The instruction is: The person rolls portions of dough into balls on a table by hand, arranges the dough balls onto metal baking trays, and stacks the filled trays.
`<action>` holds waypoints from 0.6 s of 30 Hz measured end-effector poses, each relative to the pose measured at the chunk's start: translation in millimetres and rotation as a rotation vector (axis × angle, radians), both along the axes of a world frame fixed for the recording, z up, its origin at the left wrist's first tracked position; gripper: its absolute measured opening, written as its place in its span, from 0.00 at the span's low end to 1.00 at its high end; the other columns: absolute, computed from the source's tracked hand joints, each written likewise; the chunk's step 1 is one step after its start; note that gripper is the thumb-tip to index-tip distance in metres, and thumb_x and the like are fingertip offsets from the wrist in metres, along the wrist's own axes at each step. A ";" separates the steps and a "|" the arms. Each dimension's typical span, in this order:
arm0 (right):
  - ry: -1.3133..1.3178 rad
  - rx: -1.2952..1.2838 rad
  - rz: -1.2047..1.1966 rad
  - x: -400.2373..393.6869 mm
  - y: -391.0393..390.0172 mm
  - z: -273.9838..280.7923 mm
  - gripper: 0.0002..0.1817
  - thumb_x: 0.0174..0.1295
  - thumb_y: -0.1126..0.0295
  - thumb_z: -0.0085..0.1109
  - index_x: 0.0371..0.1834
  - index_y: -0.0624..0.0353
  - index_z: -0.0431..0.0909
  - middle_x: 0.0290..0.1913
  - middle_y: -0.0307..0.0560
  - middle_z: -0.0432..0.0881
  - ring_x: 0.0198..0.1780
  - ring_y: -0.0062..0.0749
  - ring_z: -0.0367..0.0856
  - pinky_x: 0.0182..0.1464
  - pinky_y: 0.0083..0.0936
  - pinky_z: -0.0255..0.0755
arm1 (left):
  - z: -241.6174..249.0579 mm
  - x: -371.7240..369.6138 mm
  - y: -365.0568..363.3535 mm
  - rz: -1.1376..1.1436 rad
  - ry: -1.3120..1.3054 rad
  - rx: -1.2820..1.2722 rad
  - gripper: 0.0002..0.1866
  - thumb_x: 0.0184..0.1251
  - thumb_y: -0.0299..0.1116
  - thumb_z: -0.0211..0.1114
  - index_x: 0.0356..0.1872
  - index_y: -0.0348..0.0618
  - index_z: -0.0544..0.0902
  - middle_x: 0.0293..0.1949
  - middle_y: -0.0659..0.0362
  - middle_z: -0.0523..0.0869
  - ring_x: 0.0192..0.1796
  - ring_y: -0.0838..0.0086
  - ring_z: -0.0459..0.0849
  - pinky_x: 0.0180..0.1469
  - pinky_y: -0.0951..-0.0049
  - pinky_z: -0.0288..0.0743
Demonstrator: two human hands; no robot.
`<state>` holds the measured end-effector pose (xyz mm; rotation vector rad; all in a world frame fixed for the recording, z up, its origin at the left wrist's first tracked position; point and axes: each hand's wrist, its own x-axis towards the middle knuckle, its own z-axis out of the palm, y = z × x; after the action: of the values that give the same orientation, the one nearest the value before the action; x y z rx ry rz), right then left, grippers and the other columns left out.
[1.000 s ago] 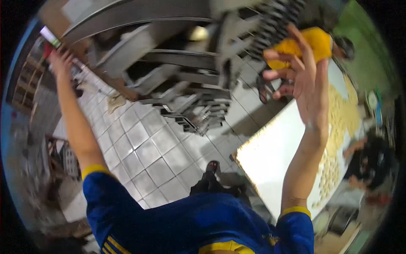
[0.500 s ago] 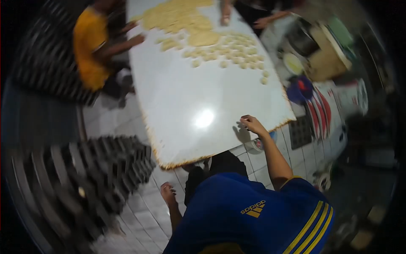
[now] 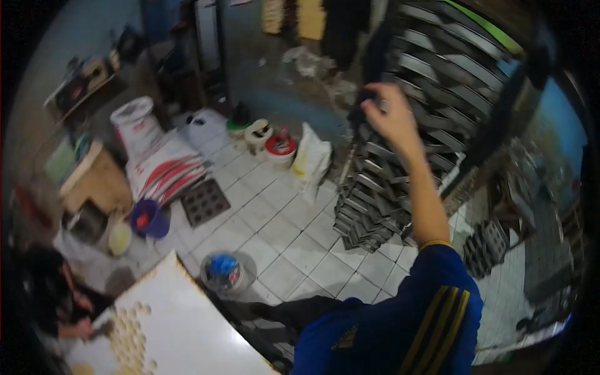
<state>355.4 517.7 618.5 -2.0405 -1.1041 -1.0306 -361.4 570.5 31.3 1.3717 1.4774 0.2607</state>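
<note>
My right hand (image 3: 392, 119) is raised at the end of a stretched-out arm, in front of a tall stack of dark metal baking pans (image 3: 381, 169). Its fingers are curled by a small dark thing (image 3: 366, 99) at the fingertips; what that is stays too dark to make out. The pans are piled crosswise, with more of them (image 3: 456, 69) rising behind the hand. My left hand is out of view. At the lower left, small round dough pieces (image 3: 128, 331) lie on a white-topped table (image 3: 194, 331).
Another person's hand (image 3: 78, 328) is at the table's left edge. On the tiled floor stand a bucket (image 3: 223, 273), a muffin pan (image 3: 205, 202), a purple pail (image 3: 150, 219), stacked sacks (image 3: 165, 165), a red-lidded tub (image 3: 280, 149) and a white bag (image 3: 311, 161). More pans (image 3: 487, 247) are at right.
The view has swung right, away from the table. My right hand has gone from over the table's edge up to the pan stack. My left hand has left the view.
</note>
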 end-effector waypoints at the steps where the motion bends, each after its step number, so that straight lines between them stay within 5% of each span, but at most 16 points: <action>1: -0.031 0.092 -0.080 -1.1 -50.8 38.3 0.26 0.72 0.56 0.73 0.68 0.56 0.86 0.65 0.57 0.87 0.69 0.57 0.84 0.74 0.48 0.75 | 7.5 19.2 24.6 -0.057 -0.002 0.028 0.13 0.90 0.35 0.62 0.54 0.33 0.84 0.46 0.50 0.88 0.45 0.64 0.85 0.48 0.65 0.79; 4: -0.361 0.255 -0.438 76.4 -191.5 98.6 0.27 0.76 0.51 0.72 0.69 0.57 0.87 0.63 0.58 0.88 0.65 0.54 0.87 0.69 0.47 0.79 | 41.1 79.5 79.0 -0.208 0.003 0.115 0.16 0.90 0.38 0.62 0.58 0.32 0.83 0.50 0.46 0.88 0.50 0.58 0.85 0.52 0.63 0.79; 7: 0.224 0.641 -0.288 173.7 -305.1 164.1 0.42 0.74 0.39 0.71 0.76 0.64 0.82 0.69 0.61 0.89 0.69 0.50 0.90 0.68 0.45 0.81 | 84.0 140.5 113.9 -0.316 0.030 0.193 0.19 0.90 0.41 0.62 0.63 0.32 0.82 0.54 0.42 0.87 0.54 0.53 0.85 0.57 0.60 0.78; 8: -0.065 0.588 -0.430 210.1 -339.7 173.2 0.43 0.73 0.37 0.72 0.74 0.66 0.83 0.67 0.66 0.90 0.68 0.59 0.90 0.69 0.50 0.81 | 96.1 160.2 118.1 -0.337 0.034 0.223 0.21 0.90 0.42 0.61 0.64 0.32 0.82 0.56 0.41 0.87 0.56 0.51 0.85 0.58 0.59 0.78; 9: -0.075 0.605 -0.437 215.1 -349.5 189.3 0.43 0.73 0.37 0.72 0.74 0.66 0.83 0.67 0.66 0.90 0.68 0.59 0.90 0.69 0.50 0.81 | 106.2 176.0 119.6 -0.355 0.043 0.250 0.22 0.90 0.43 0.61 0.65 0.31 0.82 0.57 0.39 0.87 0.58 0.49 0.84 0.60 0.58 0.78; 11: -0.591 0.286 -0.616 228.1 -359.5 246.9 0.48 0.74 0.27 0.61 0.78 0.63 0.82 0.69 0.73 0.88 0.71 0.68 0.87 0.72 0.55 0.78 | 127.4 215.5 113.4 -0.360 0.065 0.314 0.24 0.91 0.45 0.61 0.68 0.31 0.81 0.60 0.37 0.87 0.61 0.46 0.84 0.63 0.57 0.78; 13: -0.663 0.122 -0.503 269.0 -358.1 290.8 0.45 0.76 0.30 0.63 0.74 0.64 0.83 0.70 0.73 0.86 0.72 0.68 0.85 0.73 0.55 0.77 | 144.3 245.7 102.3 -0.345 0.089 0.359 0.27 0.91 0.47 0.61 0.71 0.31 0.81 0.63 0.34 0.87 0.64 0.42 0.84 0.66 0.55 0.77; 15: -0.628 0.072 -0.494 269.1 -318.4 303.9 0.40 0.69 0.45 0.80 0.72 0.67 0.81 0.65 0.64 0.88 0.71 0.57 0.85 0.73 0.46 0.79 | 161.8 279.6 90.6 -0.319 0.098 0.401 0.29 0.91 0.49 0.61 0.74 0.30 0.80 0.65 0.32 0.86 0.67 0.39 0.84 0.69 0.53 0.77; 18: -0.563 -0.112 -0.429 301.4 -276.7 339.5 0.43 0.74 0.37 0.71 0.75 0.66 0.80 0.68 0.70 0.86 0.75 0.66 0.81 0.77 0.50 0.75 | 179.2 334.5 71.9 -0.250 0.062 0.506 0.33 0.91 0.52 0.61 0.78 0.30 0.79 0.70 0.28 0.86 0.72 0.33 0.84 0.74 0.50 0.76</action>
<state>656.8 240.9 958.0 -2.1922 -1.0135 -1.8819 -26.9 642.4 210.6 1.9675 1.3202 0.4554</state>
